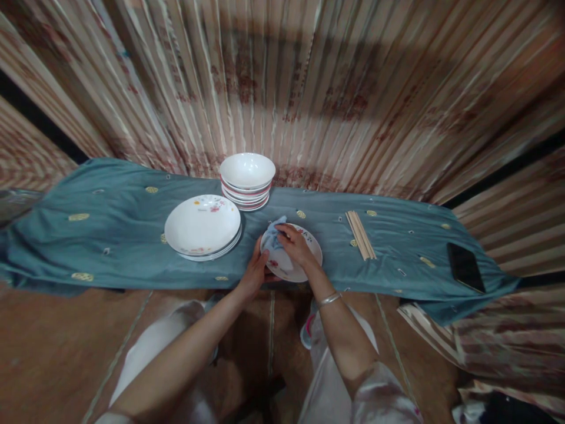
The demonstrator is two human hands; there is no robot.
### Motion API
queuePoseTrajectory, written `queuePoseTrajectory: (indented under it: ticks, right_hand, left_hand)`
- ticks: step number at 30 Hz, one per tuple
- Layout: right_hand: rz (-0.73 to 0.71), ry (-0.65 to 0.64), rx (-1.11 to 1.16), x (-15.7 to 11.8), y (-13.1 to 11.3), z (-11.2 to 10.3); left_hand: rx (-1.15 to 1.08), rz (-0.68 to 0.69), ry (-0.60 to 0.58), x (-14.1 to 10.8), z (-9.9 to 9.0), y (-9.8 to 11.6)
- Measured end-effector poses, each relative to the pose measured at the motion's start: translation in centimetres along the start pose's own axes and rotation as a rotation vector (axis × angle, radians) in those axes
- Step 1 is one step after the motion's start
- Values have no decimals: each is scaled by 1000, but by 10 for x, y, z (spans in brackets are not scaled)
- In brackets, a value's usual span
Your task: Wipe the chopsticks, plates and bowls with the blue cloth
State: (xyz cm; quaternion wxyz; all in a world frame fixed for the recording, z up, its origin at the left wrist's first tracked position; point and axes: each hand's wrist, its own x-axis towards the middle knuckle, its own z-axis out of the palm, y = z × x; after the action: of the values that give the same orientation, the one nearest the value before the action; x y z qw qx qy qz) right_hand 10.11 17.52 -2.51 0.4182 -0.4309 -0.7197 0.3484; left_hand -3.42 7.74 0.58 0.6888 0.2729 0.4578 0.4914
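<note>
Head view shows a small plate (289,268) at the near edge of the worktop (318,206), between the left hand (256,270) and the right hand (296,244). The left hand is clamped on the plate's left rim, thumb on top and fingers beneath; the right hand has its fingers gathered on a blue cloth (273,237), bunched against the plate's face. A likely trouble is the plate slipping over the front edge, should the cloth push harder than that one-sided grip can resist, or the loose table cover (132,221) slide under it. A wide sweep leftward could also knock the stack of large plates (200,232) nearby, or the stacked bowls (247,176) behind. The plate itself is round, white and glossy, with red flowers and dark sprigs near its rim; part of its face is hidden by cloth and fingers. Whether its base rests fully on the cover, I cannot tell.
</note>
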Motion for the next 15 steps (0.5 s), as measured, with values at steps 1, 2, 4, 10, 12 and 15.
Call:
queuePoseTrajectory:
  ticks: [1,2,4,10,12,15]
  right_hand:
    - [4,-21,37,0,-2,1]
    - [10,-44,76,-1,-4,2]
    - [25,-90,153,-3,-9,4]
    - [81,-211,265,-8,-25,3]
    - [78,-252,291,-9,-29,1]
    - [77,-304,331,-13,-32,-1]
  left_hand:
    - [-1,0,0,0,0,0]
    - [-3,1,1,0,0,0]
    - [-10,0,9,1,0,-1]
    - [-10,-3,27,2,0,-3]
    - [-12,-3,33,3,0,-4]
    - [-14,-2,54,4,-1,-5]
